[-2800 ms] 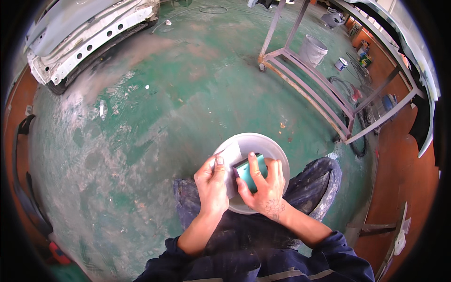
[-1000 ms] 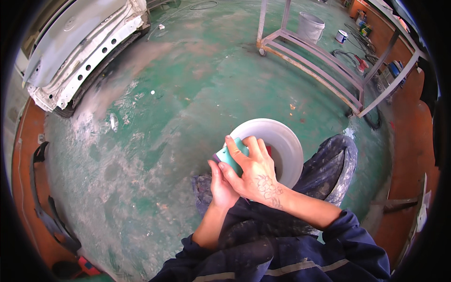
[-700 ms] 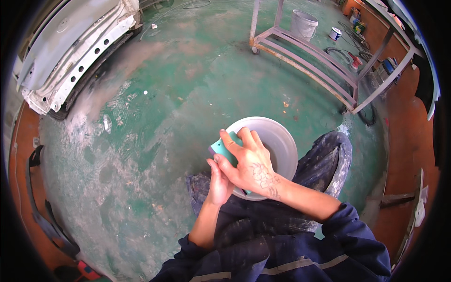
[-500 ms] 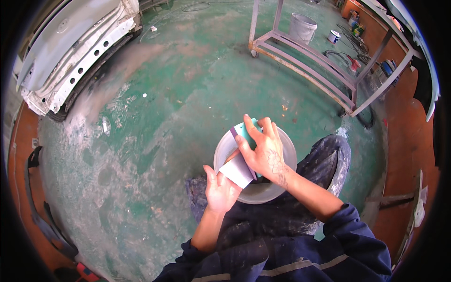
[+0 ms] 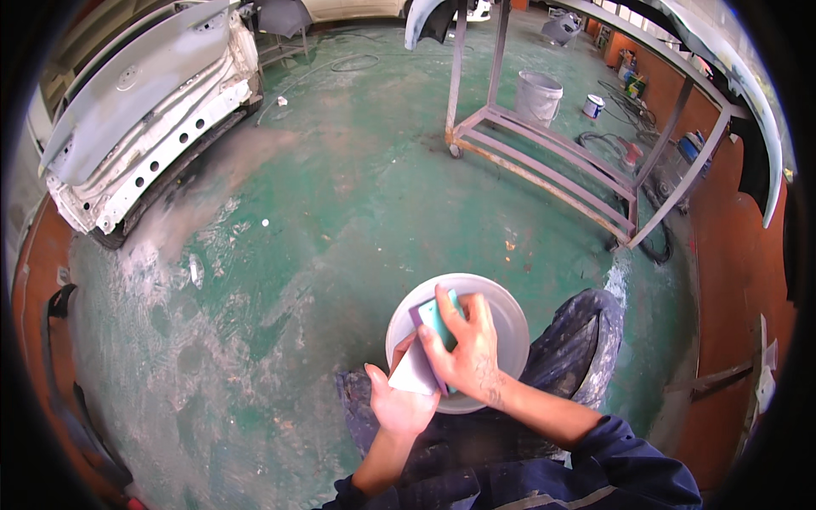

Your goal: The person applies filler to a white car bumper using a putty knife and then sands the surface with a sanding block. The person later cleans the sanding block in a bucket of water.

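Observation:
My right hand (image 5: pixel 467 344) grips a sanding block (image 5: pixel 439 314) with a teal top and a purple lower layer, thumb and fingers curled over it. Against the block's left side is a pale sheet (image 5: pixel 414 371), seemingly sandpaper, lying across the fingers of my left hand (image 5: pixel 403 411). That palm faces up with the thumb held away, and the sheet hides its fingers. Both hands are over a light grey bucket (image 5: pixel 510 306) between my legs. The block's underside and the sheet's far end are hidden.
Beyond the bucket at right stands a metal frame rack (image 5: pixel 544 166) on casters, with a grey pail (image 5: pixel 538 98) and a paint can (image 5: pixel 593 106) behind it. Cables (image 5: pixel 625 149) lie near it. A white car body panel (image 5: pixel 161 144) stands at far left on the green floor.
The view has tilted up, so the bucket and hands sit lower in the picture and more of the far room shows. Both hands keep nearly the same hold on block and sheet.

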Available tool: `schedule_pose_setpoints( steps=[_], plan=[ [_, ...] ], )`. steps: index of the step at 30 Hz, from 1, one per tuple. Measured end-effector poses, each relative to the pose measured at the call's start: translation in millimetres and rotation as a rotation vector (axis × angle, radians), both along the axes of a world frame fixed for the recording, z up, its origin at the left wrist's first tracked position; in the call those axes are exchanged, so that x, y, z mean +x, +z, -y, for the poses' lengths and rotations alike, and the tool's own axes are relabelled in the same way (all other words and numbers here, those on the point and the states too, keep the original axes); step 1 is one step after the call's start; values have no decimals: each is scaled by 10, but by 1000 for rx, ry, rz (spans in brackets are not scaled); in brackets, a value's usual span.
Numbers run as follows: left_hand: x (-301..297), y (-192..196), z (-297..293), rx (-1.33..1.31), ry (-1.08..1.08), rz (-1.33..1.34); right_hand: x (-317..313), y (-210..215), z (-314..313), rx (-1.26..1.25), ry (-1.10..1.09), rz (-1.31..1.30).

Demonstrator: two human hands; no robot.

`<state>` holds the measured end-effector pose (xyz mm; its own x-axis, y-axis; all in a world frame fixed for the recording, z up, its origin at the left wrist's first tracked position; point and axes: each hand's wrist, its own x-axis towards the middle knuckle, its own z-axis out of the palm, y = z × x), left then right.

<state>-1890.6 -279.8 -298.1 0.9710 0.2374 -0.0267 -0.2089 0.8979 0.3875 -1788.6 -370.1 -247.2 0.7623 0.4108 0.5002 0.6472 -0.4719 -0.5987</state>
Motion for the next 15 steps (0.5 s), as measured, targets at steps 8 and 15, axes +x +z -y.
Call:
schedule_pose_setpoints(
  steps=[8, 15],
  plan=[
    [103, -25, 146, 161, 106, 96, 59, 78, -80, 69, 2, -166],
    [165, 321, 51, 225, 84, 100, 4, 118, -103, 64, 46, -159]
  ],
)
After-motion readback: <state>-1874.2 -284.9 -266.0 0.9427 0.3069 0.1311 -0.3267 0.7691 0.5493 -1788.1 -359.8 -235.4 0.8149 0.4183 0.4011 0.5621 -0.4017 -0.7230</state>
